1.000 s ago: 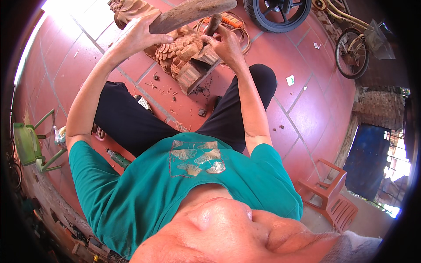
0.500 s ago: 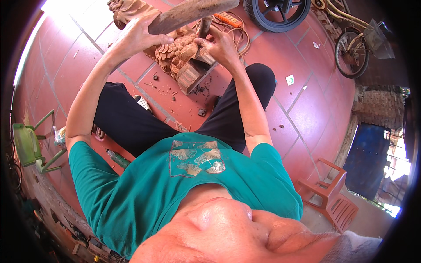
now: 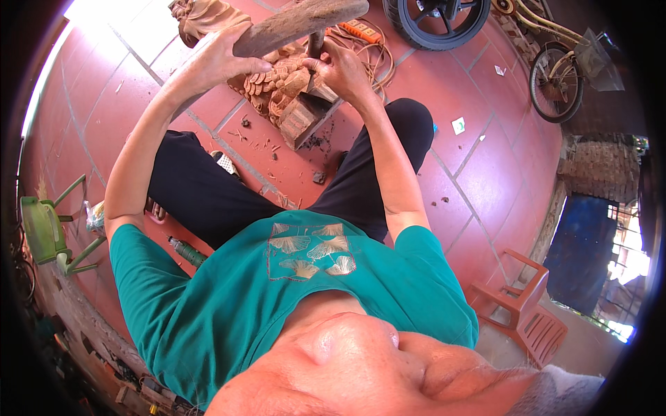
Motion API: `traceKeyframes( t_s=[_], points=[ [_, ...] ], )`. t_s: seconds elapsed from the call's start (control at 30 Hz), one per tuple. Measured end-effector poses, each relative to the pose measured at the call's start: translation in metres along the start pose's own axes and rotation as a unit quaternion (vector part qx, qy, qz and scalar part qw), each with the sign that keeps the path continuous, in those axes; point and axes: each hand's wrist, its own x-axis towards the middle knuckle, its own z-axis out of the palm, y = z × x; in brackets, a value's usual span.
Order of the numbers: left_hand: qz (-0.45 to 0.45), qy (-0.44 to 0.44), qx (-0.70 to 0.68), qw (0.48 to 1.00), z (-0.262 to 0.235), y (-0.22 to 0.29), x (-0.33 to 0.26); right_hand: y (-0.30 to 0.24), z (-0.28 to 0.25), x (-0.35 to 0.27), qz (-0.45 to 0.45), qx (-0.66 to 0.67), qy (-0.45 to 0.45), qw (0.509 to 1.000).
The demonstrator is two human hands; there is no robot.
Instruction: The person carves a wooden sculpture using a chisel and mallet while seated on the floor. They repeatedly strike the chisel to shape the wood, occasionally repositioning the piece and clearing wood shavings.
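Note:
My left hand (image 3: 225,62) is closed round a thick, worn wooden club (image 3: 305,25), which reaches rightward over the top of a chisel. My right hand (image 3: 341,69) grips the chisel (image 3: 316,44) by its upright shaft. Its dark, wide lower end (image 3: 316,102) rests against a brown wood carving (image 3: 275,84). Scale-like relief covers the carving, and its near end is a plain squared block. The carving lies on the floor beyond my folded legs. The chisel's cutting edge cannot be made out.
Wood chips (image 3: 319,177) lie on the red tiled floor (image 3: 479,166). Behind the carving are an orange power strip (image 3: 359,30) and coiled cords. A motorbike wheel (image 3: 437,28) and a bicycle wheel (image 3: 556,84) stand farther right. A green power tool (image 3: 186,251) lies by my left leg.
The club has shifted slightly left, and its far end sits a little lower over the chisel. My right hand and the chisel have moved slightly left. The carving looks unmoved.

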Motion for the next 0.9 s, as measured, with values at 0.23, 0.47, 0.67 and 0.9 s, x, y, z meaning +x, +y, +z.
traceKeyframes(
  t_s=[0.23,0.47,0.67,0.9],
  points=[
    [-0.121,0.041,-0.053,0.99,-0.021,0.031,0.001,-0.003,0.0,-0.001,0.023,0.011,-0.021,0.999],
    [0.035,0.022,0.002,0.999,0.002,-0.025,0.003,-0.01,0.0,0.002,0.023,0.006,-0.016,1.0],
    [-0.07,0.026,-0.018,0.997,-0.022,0.009,0.007,0.002,0.01,0.002,0.013,0.0,-0.014,1.0],
    [-0.038,0.04,-0.027,0.998,-0.01,0.009,0.002,0.001,0.015,0.004,0.0,0.011,-0.013,1.0]
  ],
)
